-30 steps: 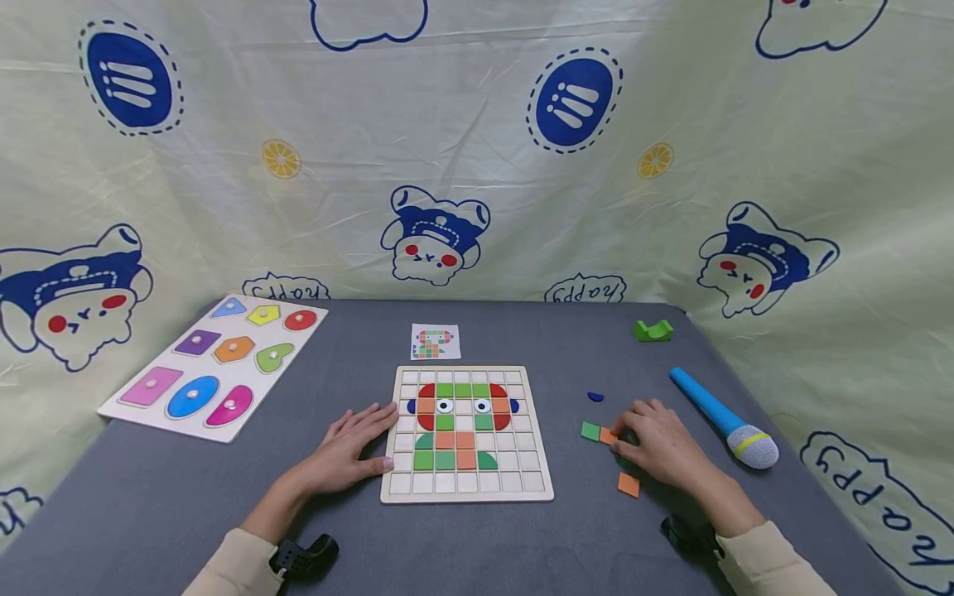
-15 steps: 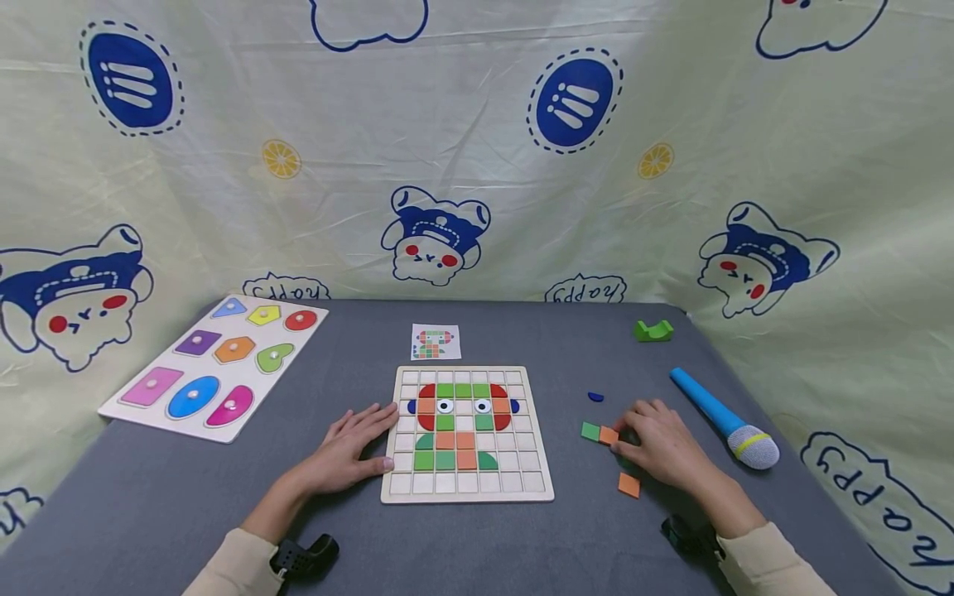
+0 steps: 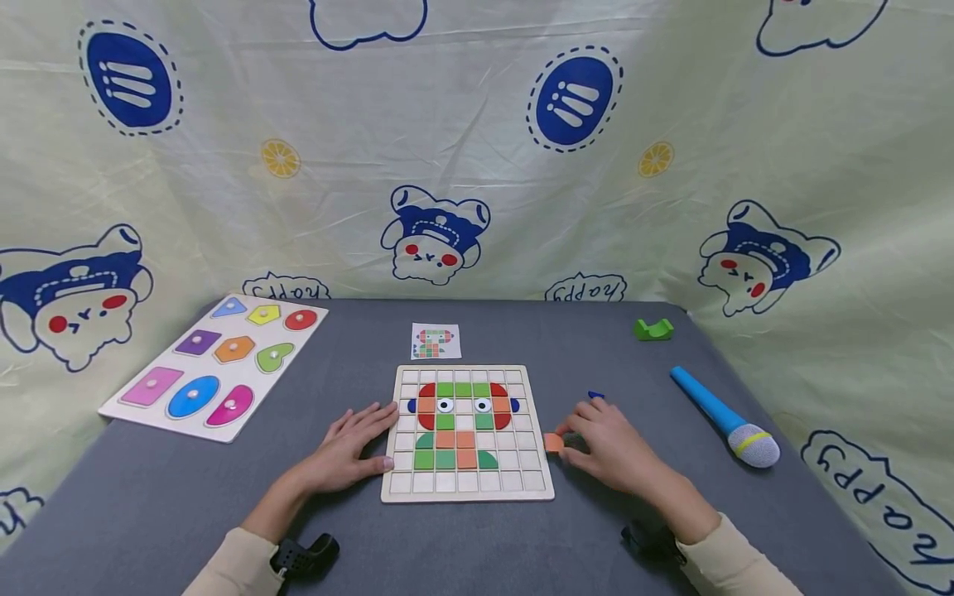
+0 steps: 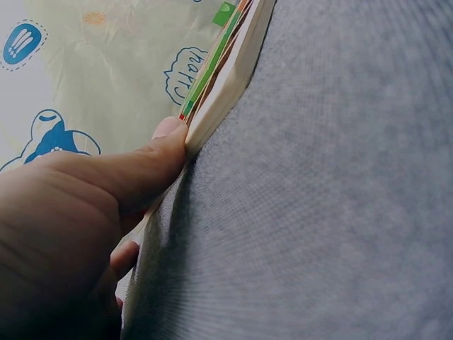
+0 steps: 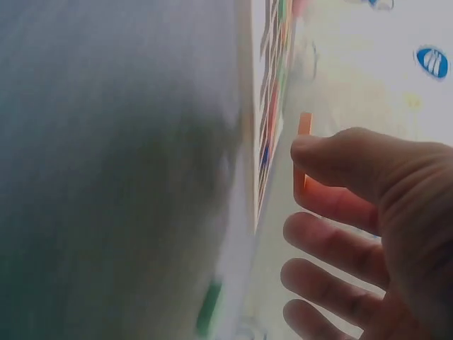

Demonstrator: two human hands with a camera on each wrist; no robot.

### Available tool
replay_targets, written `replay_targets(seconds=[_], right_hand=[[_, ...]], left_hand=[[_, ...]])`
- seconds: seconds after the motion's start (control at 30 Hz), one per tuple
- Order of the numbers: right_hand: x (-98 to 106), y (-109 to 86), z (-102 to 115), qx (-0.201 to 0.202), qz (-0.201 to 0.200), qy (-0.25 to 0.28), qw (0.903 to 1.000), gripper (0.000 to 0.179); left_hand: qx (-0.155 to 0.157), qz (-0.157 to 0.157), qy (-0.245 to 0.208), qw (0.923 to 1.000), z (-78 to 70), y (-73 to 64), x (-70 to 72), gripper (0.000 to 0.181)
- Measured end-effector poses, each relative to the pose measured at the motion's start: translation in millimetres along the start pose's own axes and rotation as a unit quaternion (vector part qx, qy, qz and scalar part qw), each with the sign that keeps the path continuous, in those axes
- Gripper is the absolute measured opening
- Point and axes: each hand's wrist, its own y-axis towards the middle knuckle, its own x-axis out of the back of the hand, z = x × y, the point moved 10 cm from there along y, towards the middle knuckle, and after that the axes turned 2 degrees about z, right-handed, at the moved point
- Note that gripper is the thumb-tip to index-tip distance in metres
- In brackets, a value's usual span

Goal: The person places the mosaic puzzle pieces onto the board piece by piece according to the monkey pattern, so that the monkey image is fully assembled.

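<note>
My right hand (image 3: 614, 451) pinches an orange square tile (image 3: 554, 444) between thumb and forefinger, just off the right edge of the wooden grid board (image 3: 514, 483). In the right wrist view the orange tile (image 5: 302, 159) is seen edge-on, above the table. Red, green, orange and blue tiles with two eye pieces form a figure on the board. At its left edge my left hand (image 3: 346, 451) rests with fingers spread, the thumb (image 4: 166, 145) touching the rim. A dark blue half-round piece (image 3: 595, 395) shows partly beyond my right fingers. A green tile (image 5: 208, 308) lies on the table.
Behind the board lies a small pattern card (image 3: 436, 341). A shape puzzle board (image 3: 216, 368) with knobbed pieces occupies the back left. At the right are a blue toy microphone (image 3: 723, 418) and a green curved block (image 3: 653, 330).
My right hand has picked up the orange tile from beside the green one and moved left towards the board. It now covers the spot of the other loose tiles. My left hand stays put.
</note>
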Motion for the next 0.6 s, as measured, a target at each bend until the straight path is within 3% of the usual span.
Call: replay_targets(seconds=[0.33, 0.6], right_hand=[[-12.7, 24.2, 81.3, 0.109, 0.006, 0.043, 0.9931, 0.017], [-24.9, 38.3, 126.6, 0.161, 0.032, 0.051, 0.9852, 0.015]], left_hand=[[-0.004, 0.0, 0.0, 1.0, -0.8, -0.4, -0.2, 0.071], [-0.014, -0.005, 0.002, 0.9999, -0.9, -0.7, 0.1, 0.07]])
